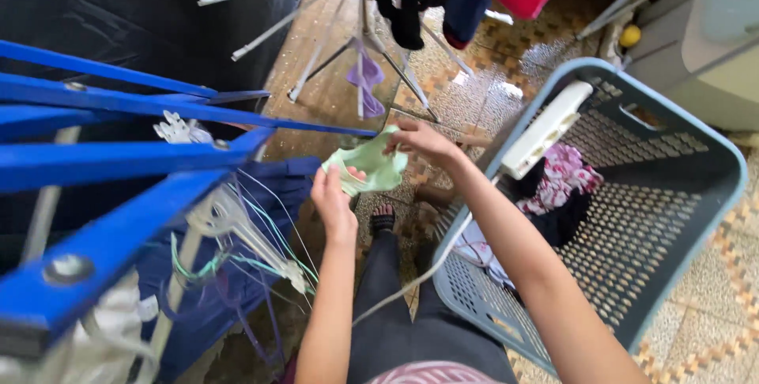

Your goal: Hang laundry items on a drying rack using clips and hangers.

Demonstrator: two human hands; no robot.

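Tiled floor (711, 305) shows beneath you, patterned and partly wet-looking near the top, with little free room around your legs. On your left, blue bars of a drying rack (118, 155) crowd in close, reaching almost to your hands, and white hangers (237, 230) with tangled cords dangle under them; the rack's lower part is cut off by the frame edge. Further off, at top centre, a grey folding stand (348, 44) carries dark and red clothes whose upper parts run out of view, and a purple piece hangs on it.

Your left hand (332, 198) is closed on the lower edge of a pale green cloth (368, 166), thumb on top. Your right hand (423, 140) pinches the cloth's upper right edge with fingers curled. You hold the cloth between both hands, above your feet and just left of the basket.

On your right, a blue-grey laundry basket (696, 218) sits tilted, touching your right forearm; inside lie a pink floral garment (565, 174) and dark items, hard to tell apart.
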